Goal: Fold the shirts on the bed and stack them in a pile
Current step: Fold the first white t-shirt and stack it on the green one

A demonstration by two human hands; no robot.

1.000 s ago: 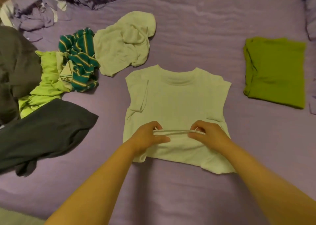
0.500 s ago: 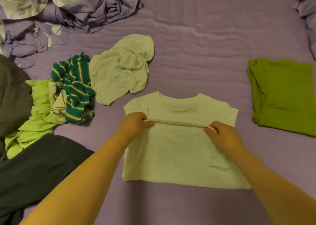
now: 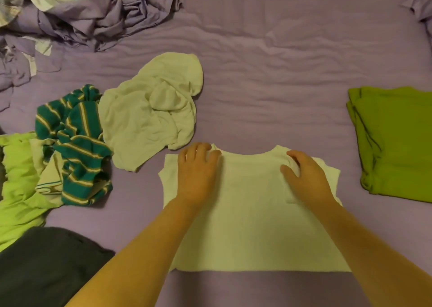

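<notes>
Since half a second ago both hands have carried the hem all the way up to the collar, so the pale shirt (image 3: 254, 225) now lies folded in half on the purple bed (image 3: 268, 73), bottom edge doubled over onto the shoulders. Left hand (image 3: 197, 169) lies flat near the shirt's left shoulder, fingers straight and slightly spread, pressing the cloth down. Right hand (image 3: 304, 176) rests near the right shoulder, fingers loosely bent over the fabric and thumb out to the side; can't really tell whether it pinches any cloth or just pushes on it. Both forearms reach in from the near edge and cover the shirt's two sides.

Around the pale shirt: a folded olive-green shirt (image 3: 395, 143) sits well off to its right, nothing between them. Just beyond its upper-left corner is a crumpled cream shirt (image 3: 149, 117), nearly touching. Further left a green striped shirt (image 3: 72, 148) is bunched up on a lime-green shirt (image 3: 16, 183), and a dark grey garment (image 3: 46, 267) lies at the near left. A heap of rumpled purple bedding (image 3: 88, 19) fills the far left corner.
</notes>
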